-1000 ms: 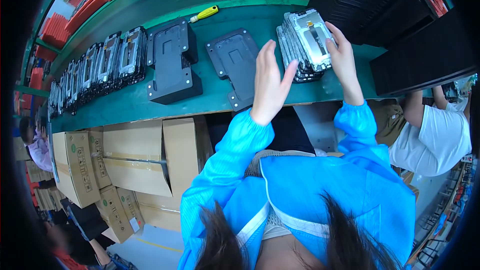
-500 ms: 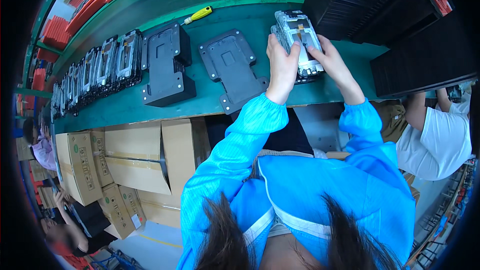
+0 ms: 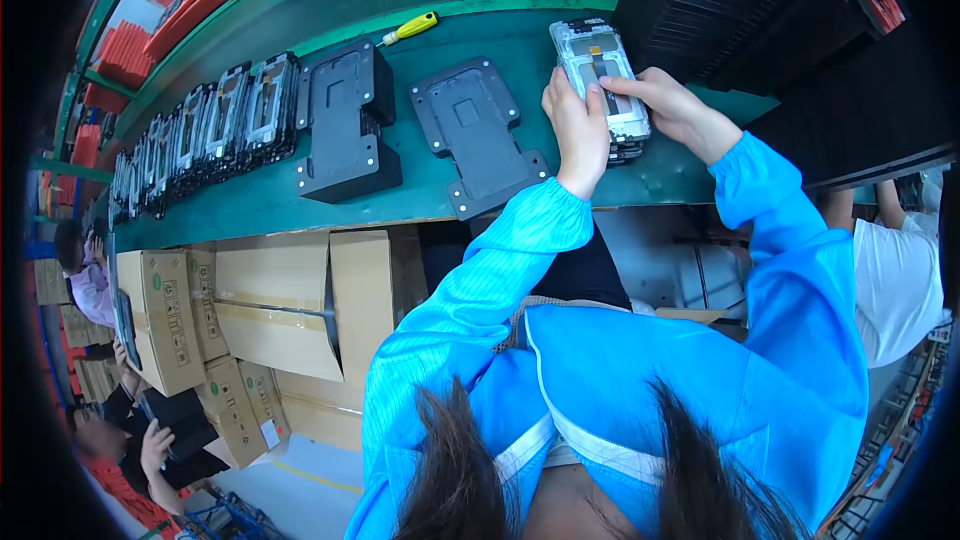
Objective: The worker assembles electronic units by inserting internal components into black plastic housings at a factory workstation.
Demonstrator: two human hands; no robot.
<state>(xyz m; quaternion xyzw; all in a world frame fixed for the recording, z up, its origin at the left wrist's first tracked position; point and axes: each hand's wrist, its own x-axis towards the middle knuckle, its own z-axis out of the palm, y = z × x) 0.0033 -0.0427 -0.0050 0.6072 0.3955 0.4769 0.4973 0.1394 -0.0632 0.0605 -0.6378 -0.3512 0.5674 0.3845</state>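
A stack of phone frames (image 3: 603,48), silvery with dark edges and a small orange flex strip on the top one, lies on the green bench in front of me. My left hand (image 3: 580,132) is closed along the stack's left side, thumb on the top frame. From the right, my right hand (image 3: 684,112) grips the stack's right edge, a digit reaching across its top; its other fingertips are partly hidden. Left of the stack lies a flat dark grey fixture (image 3: 475,125) with a shallow recess. Beside it stands a taller grey fixture block (image 3: 345,120).
A row of more phone frames (image 3: 225,110) leans along the bench's left. A yellow-handled screwdriver (image 3: 412,27) lies at the back. Black stacked trays (image 3: 715,10) rise at the right. Cardboard boxes (image 3: 270,310) stand below the bench edge. Other people (image 3: 895,275) are at both sides.
My right hand has shifted up and outward to the right, its forearm swinging out. The left hand stays at the stack, a little lower on it. The view has shifted slightly.
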